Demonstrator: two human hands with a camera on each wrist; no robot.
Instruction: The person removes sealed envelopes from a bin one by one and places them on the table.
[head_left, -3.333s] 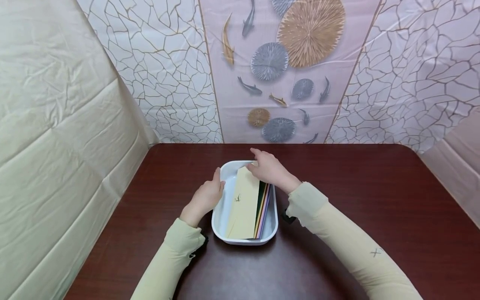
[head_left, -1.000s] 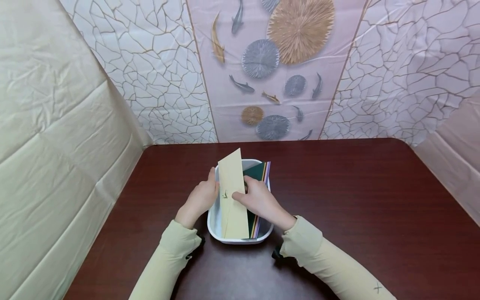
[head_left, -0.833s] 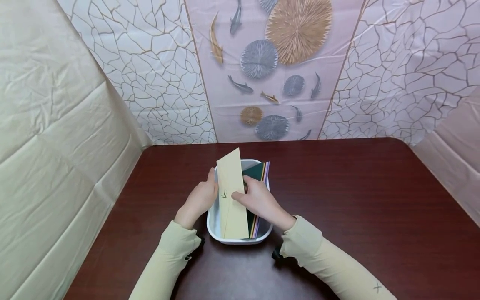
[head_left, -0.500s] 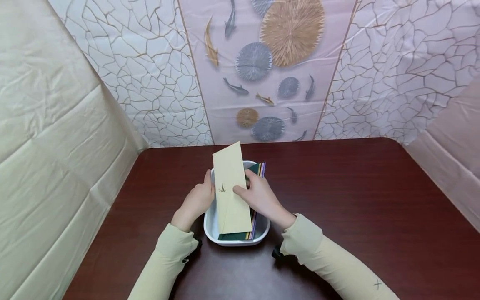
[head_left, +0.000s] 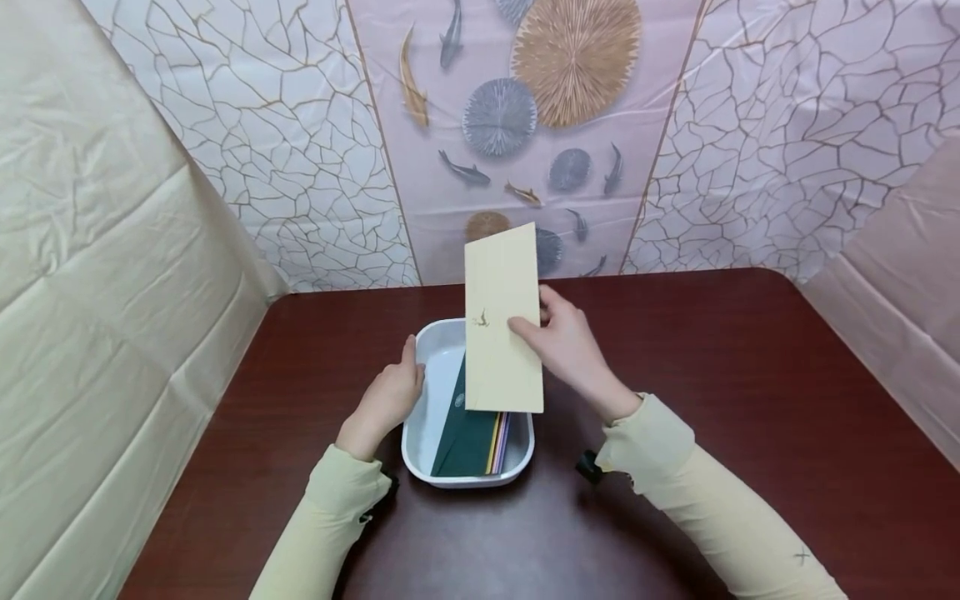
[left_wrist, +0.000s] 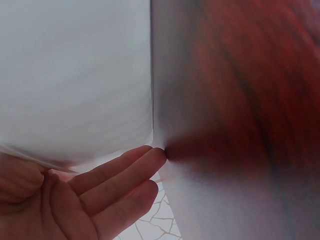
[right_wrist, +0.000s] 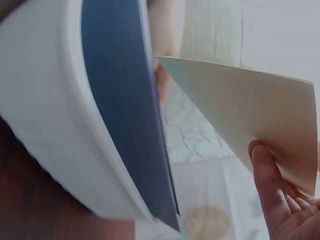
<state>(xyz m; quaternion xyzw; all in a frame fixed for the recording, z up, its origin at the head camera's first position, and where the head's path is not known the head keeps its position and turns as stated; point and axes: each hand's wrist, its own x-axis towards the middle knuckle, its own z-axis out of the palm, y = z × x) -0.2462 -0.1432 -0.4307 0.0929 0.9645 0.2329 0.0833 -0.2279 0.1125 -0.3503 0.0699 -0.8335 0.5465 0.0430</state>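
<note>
My right hand [head_left: 573,337] pinches a cream envelope [head_left: 498,275] by its right edge, thumb in front and fingers behind. A small dark motif marks the envelope's face. It stands raised, overlapping the right side of a white tray [head_left: 426,450] in the head view. Inside the tray lies a dark green envelope [head_left: 468,446], with yellow, white and purple ones [head_left: 499,450] showing as edges beneath. My left hand [head_left: 386,400] holds the tray's left rim, thumb over it. In the left wrist view its fingers [left_wrist: 125,175] lie along the outside wall.
The tray stands on a dark red-brown table [head_left: 675,375]. A patterned curtain [head_left: 360,150] hangs behind the far edge, and a pale cloth [head_left: 135,250] hangs along the left side.
My right hand has taken the cream envelope from the top of the stack and lifted it up and to the right, uncovering the green envelope. My left hand stays at the tray.
</note>
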